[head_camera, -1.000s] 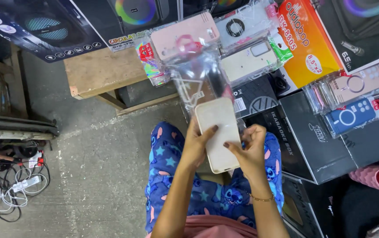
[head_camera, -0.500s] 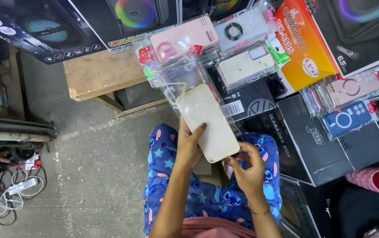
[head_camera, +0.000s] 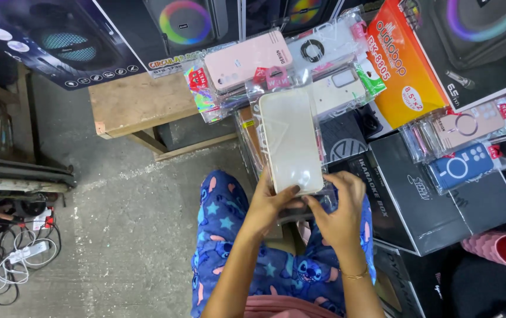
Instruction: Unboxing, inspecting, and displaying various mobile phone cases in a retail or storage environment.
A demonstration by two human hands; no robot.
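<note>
Two hands grip one cream phone case [head_camera: 290, 140] inside its clear plastic sleeve [head_camera: 265, 94]: left hand [head_camera: 269, 206] and right hand [head_camera: 340, 213] clamp its lower end above the lap.

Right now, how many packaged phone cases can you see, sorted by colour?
Cream, held in both hands: 1
Pink: 2
White or clear: 2
Blue: 1
Total: 6

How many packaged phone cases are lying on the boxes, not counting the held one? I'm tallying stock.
5 visible: pink case, clear ring case, white case, beige ring case, blue case. Others may be hidden underneath.
</note>
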